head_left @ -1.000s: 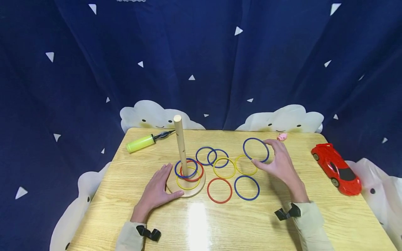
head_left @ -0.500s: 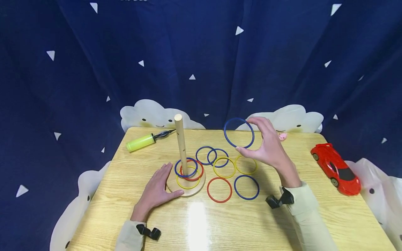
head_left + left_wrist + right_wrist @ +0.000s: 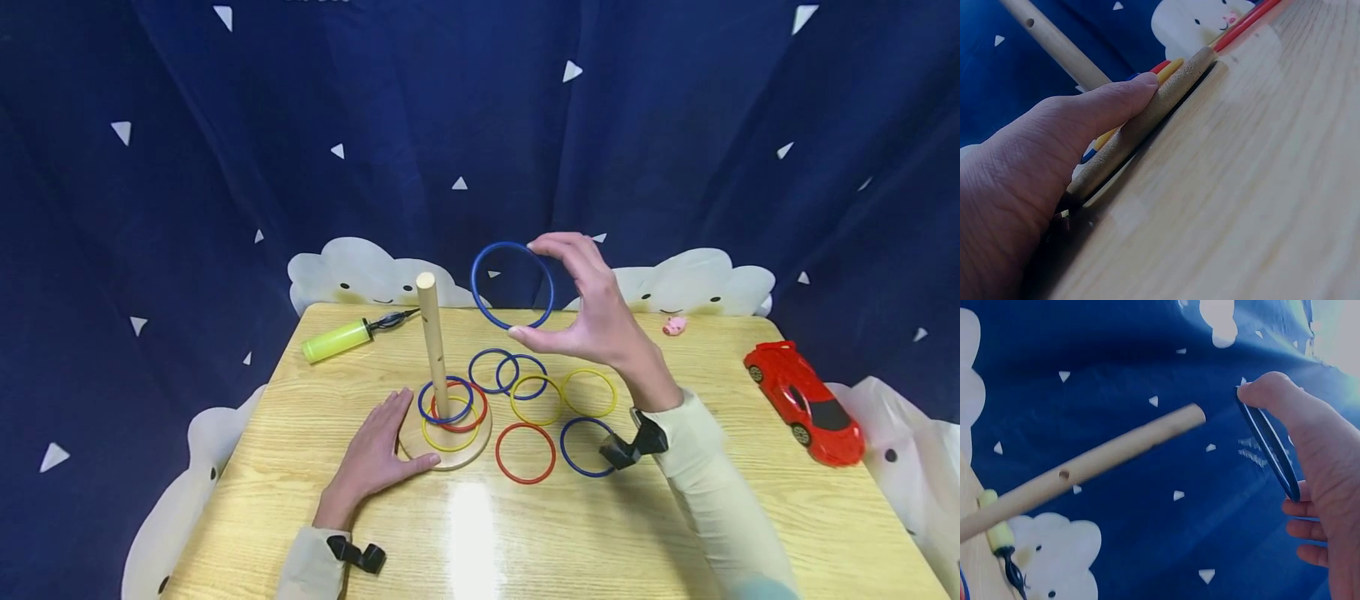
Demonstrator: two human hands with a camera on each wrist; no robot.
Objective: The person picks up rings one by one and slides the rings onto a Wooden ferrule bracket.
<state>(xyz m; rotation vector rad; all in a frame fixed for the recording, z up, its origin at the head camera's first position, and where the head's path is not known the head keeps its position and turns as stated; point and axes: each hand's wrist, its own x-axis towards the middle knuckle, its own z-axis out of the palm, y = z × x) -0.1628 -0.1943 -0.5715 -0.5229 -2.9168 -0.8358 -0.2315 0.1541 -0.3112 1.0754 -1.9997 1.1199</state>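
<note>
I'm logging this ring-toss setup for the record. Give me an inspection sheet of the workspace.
Surface: wooden table, glare patch near the front.
Job's things: peg stand with three rings on it; blue ring held in the air; seven loose rings lying flat.
Clutter: green pump, red toy car, small pink toy.
Hands: left hand rests against the stand's base; right hand pinches the blue ring.
Cables: nothing seen.
Surroundings: dark blue curtain with white triangles and clouds.

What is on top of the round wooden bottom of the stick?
Three thin plastic rings, blue, red and yellow, lie on the round wooden base around the upright wooden peg. The left hand covers the base's left edge.
</note>
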